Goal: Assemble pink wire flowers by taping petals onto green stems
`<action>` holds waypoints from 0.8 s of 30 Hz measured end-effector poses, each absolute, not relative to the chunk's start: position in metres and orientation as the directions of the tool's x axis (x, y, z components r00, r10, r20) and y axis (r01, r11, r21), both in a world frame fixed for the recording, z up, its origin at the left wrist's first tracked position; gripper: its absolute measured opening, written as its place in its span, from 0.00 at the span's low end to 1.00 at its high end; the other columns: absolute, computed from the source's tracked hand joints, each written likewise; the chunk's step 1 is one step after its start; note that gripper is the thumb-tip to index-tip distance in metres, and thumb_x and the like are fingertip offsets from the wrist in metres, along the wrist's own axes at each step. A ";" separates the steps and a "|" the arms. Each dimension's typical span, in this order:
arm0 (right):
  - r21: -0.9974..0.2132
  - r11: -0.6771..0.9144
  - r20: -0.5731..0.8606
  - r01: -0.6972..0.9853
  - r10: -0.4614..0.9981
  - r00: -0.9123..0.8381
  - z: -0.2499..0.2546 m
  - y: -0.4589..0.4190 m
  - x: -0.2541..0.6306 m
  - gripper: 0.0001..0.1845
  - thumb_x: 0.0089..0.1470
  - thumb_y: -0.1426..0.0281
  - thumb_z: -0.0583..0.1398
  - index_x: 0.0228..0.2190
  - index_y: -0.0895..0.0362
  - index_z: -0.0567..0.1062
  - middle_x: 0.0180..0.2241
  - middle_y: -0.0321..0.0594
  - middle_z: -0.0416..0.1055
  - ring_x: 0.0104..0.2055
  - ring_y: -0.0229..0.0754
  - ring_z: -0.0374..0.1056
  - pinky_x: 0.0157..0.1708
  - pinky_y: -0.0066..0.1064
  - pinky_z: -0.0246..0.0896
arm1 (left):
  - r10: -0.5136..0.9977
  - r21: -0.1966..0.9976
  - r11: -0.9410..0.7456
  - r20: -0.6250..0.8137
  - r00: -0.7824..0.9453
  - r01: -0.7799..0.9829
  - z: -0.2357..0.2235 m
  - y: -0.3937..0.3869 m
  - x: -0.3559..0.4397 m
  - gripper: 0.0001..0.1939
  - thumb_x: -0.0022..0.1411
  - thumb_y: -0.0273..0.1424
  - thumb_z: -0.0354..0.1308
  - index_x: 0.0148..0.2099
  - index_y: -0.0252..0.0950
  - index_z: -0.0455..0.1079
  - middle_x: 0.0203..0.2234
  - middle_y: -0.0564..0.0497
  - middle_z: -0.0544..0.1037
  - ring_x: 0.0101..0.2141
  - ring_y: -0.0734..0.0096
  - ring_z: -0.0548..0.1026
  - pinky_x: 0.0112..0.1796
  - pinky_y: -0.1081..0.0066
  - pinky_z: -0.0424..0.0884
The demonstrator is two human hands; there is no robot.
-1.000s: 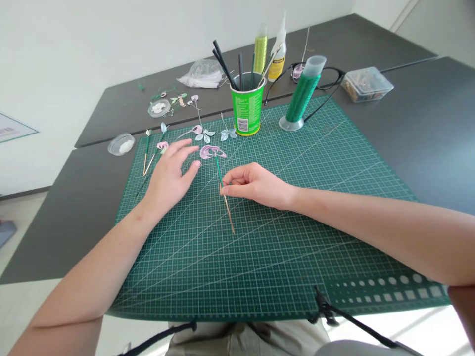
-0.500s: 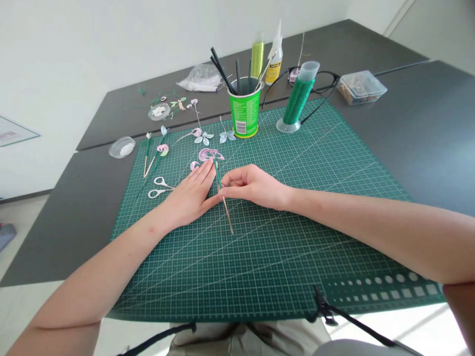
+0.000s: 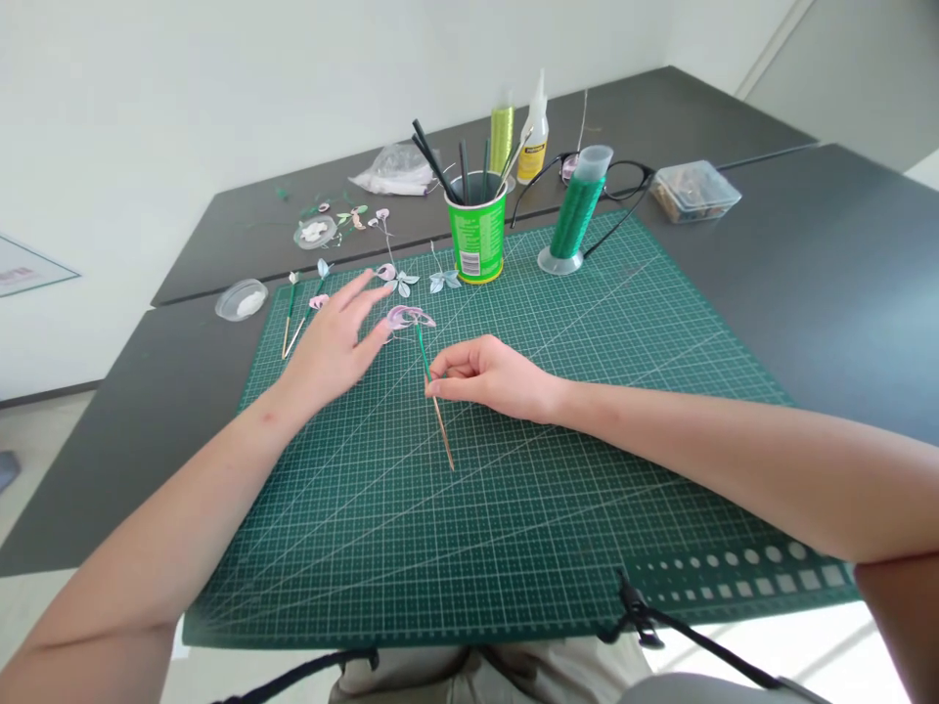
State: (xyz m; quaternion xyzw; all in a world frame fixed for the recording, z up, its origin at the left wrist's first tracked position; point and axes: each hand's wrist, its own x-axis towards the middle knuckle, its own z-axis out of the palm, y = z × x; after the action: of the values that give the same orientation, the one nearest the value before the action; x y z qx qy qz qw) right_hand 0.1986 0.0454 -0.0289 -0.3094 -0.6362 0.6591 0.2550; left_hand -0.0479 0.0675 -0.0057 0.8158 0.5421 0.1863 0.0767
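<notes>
drawn back to the left since half a second ago, your left hand (image 3: 330,332) now stands clear of the green-wrapped stem (image 3: 424,350). largest, beneath both hands, lies the gridded mat (image 3: 572,508). your left hand is spread wide, thumb well apart from the fingers; whether its thumb touches the pink flower cannot be told. your right hand (image 3: 495,376) pinches the stem between thumb and forefinger, the other fingers curled. next, the green cup (image 3: 478,242) stands upright on the mat. smaller, the pink flower (image 3: 398,314) tops the stem's far end; its copper-coloured end points toward you.
</notes>
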 end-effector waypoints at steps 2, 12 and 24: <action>-0.995 -0.075 -0.095 0.060 0.731 -0.676 -0.028 0.045 0.199 0.15 0.55 0.65 0.71 0.28 0.59 0.74 0.15 0.20 0.53 0.20 0.28 0.45 0.24 0.30 0.41 | 0.936 0.363 -0.315 0.269 0.225 0.877 0.001 0.095 -0.061 0.22 0.71 0.42 0.58 0.63 0.42 0.76 0.71 0.44 0.69 0.70 0.45 0.65 0.69 0.46 0.60; -0.990 -0.123 -0.139 0.073 0.722 -0.677 -0.028 0.047 0.198 0.13 0.56 0.68 0.71 0.27 0.59 0.74 0.15 0.20 0.52 0.19 0.27 0.45 0.24 0.30 0.41 | 0.946 0.409 -0.020 0.302 -0.114 0.912 0.047 0.274 -0.095 0.20 0.70 0.20 0.52 0.60 0.25 0.76 0.54 0.40 0.83 0.53 0.61 0.79 0.59 0.59 0.72; -0.978 -0.207 -0.165 0.026 0.694 -0.700 -0.025 0.049 0.199 0.14 0.54 0.70 0.73 0.28 0.59 0.74 0.14 0.18 0.54 0.19 0.27 0.46 0.24 0.30 0.42 | 0.998 0.231 0.022 0.058 -0.036 0.973 0.003 0.341 -0.101 0.21 0.73 0.38 0.63 0.63 0.35 0.72 0.58 0.41 0.76 0.53 0.55 0.79 0.51 0.51 0.79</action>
State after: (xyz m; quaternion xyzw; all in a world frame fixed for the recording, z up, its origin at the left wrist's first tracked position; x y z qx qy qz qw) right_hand 0.1988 0.0493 -0.0249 -0.3081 -0.5846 0.7130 0.2343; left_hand -0.1013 0.3413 0.0035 0.6916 0.7122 0.1039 0.0603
